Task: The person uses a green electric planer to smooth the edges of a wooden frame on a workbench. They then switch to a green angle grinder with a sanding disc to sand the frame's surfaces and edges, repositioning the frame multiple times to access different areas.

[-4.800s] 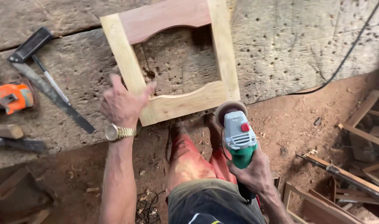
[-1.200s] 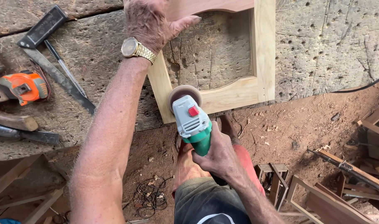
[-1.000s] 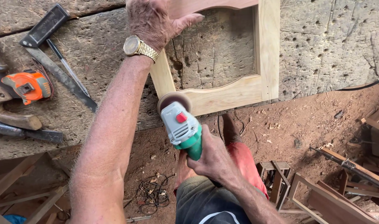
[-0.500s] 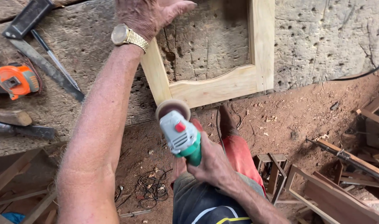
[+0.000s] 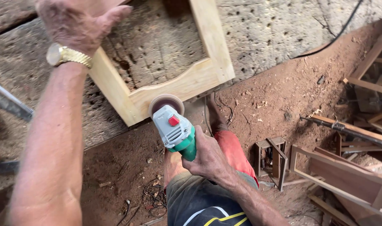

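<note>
A pale wooden door frame (image 5: 182, 86) with a curved inner edge lies on a worn, pitted workbench (image 5: 266, 29), its near rail overhanging the bench edge. My left hand (image 5: 76, 21), a gold watch on the wrist, presses down on the frame's left stile. My right hand (image 5: 205, 157) grips the green body of a grey-and-green angle grinder (image 5: 174, 132). Its round sanding disc (image 5: 166, 102) touches the near rail close to the frame's lower left corner.
A black cable (image 5: 333, 37) runs over the bench at the top right. A metal square's blade (image 5: 9, 104) shows at the left edge. Wooden frames (image 5: 337, 175) and a small stool (image 5: 272, 161) stand on the reddish dirt floor at the right. Wire scraps (image 5: 151, 199) lie by my legs.
The view has swung so the frame sits further left and more tilted. The grinder disc stays at the lower left corner. My left hand still holds the left stile.
</note>
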